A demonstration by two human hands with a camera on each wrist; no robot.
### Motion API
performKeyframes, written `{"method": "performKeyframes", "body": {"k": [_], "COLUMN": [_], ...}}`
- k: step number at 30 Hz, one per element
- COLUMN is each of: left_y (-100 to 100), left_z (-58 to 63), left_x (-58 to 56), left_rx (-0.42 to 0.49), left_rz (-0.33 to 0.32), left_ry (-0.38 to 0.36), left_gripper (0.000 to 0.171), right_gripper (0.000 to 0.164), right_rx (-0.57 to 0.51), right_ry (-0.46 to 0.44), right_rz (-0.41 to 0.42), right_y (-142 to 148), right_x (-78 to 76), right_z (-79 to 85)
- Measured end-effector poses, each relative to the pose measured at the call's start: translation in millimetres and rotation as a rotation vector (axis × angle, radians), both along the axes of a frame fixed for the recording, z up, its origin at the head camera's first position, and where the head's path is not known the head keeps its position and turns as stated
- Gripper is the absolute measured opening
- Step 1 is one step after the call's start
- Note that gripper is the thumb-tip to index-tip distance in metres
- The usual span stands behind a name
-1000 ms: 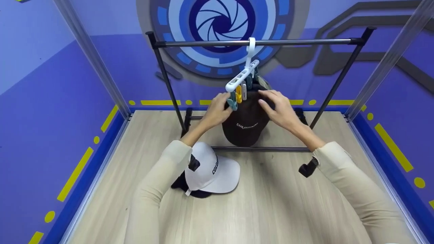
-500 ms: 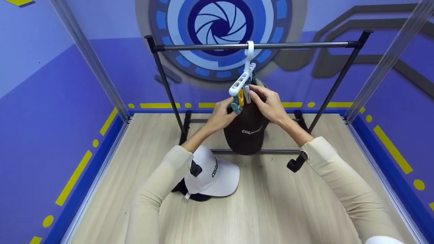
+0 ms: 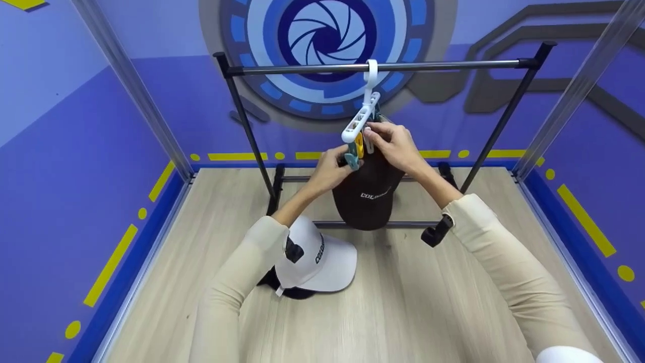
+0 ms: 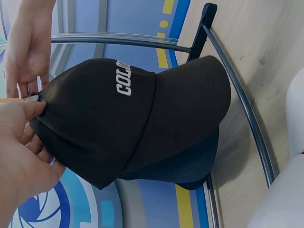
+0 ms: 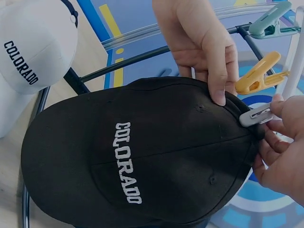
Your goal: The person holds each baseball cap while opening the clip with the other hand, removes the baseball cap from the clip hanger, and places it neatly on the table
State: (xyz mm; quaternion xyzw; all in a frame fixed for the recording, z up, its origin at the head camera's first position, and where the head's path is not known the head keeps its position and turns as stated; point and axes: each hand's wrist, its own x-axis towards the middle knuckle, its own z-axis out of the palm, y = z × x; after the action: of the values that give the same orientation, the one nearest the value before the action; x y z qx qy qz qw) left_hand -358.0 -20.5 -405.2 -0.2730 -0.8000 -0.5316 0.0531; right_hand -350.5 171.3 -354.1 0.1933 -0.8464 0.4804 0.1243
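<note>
A black cap [image 3: 365, 201] with white lettering hangs brim down below a white clip hanger [image 3: 359, 123]. My left hand [image 3: 330, 171] pinches its upper edge, thumb on the front and the other fingers behind, as the right wrist view shows. My right hand [image 3: 398, 146] pinches a grey clothespin [image 5: 256, 115], whose jaws lie over the cap's edge. A yellow clothespin [image 5: 260, 73] and a teal clothespin [image 5: 270, 21] hang beside it on the same hanger. In the left wrist view, a dark blue brim [image 4: 199, 159] shows behind the black cap.
The hanger hooks over the top bar of a dark metal rack [image 3: 453, 65]. A white cap [image 3: 327, 262] lies on the wooden table [image 3: 403, 312] at the front left, partly over a dark cap [image 3: 300, 293]. Blue panels [image 3: 75, 176] enclose the table.
My right hand has moved left from the cap's side to the grey clothespin and taken hold of it. The cap has shifted slightly down and right. My left hand keeps its hold.
</note>
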Motion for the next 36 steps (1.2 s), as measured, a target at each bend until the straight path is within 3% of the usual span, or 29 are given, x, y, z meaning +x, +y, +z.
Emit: {"method": "performKeyframes", "body": {"k": [8, 13, 18, 30, 36], "left_y": [6, 10, 14, 20, 21], "left_z": [-3.7, -4.6, -4.7, -10.9, -11.5], "left_x": [-0.6, 1.3, 3.8, 15.6, 19.6], "left_rx": [0.003, -0.003, -0.001, -0.008, -0.011], "left_rz": [0.048, 0.072, 0.064, 0.105, 0.11], "left_ry": [0.006, 0.014, 0.02, 0.021, 0.025], "left_gripper": [0.014, 0.02, 0.018, 0.019, 0.019], "right_gripper": [0.03, 0.027, 0.026, 0.029, 0.029], "right_rx": [-0.042, -0.086, -0.096, -0.231, -0.336], "right_ry": [0.048, 0.04, 0.028, -0.141, -0.156], "right_rz": [-0.036, -0.082, -0.117, -0.132, -0.117], "right_y": [-2, -2, -1, 2, 2], "right_x": [-1.8, -4.0, -4.4, -5.4, -5.4], "right_z": [-3.9, -6.5, -6.7, -5.7, -4.8]}}
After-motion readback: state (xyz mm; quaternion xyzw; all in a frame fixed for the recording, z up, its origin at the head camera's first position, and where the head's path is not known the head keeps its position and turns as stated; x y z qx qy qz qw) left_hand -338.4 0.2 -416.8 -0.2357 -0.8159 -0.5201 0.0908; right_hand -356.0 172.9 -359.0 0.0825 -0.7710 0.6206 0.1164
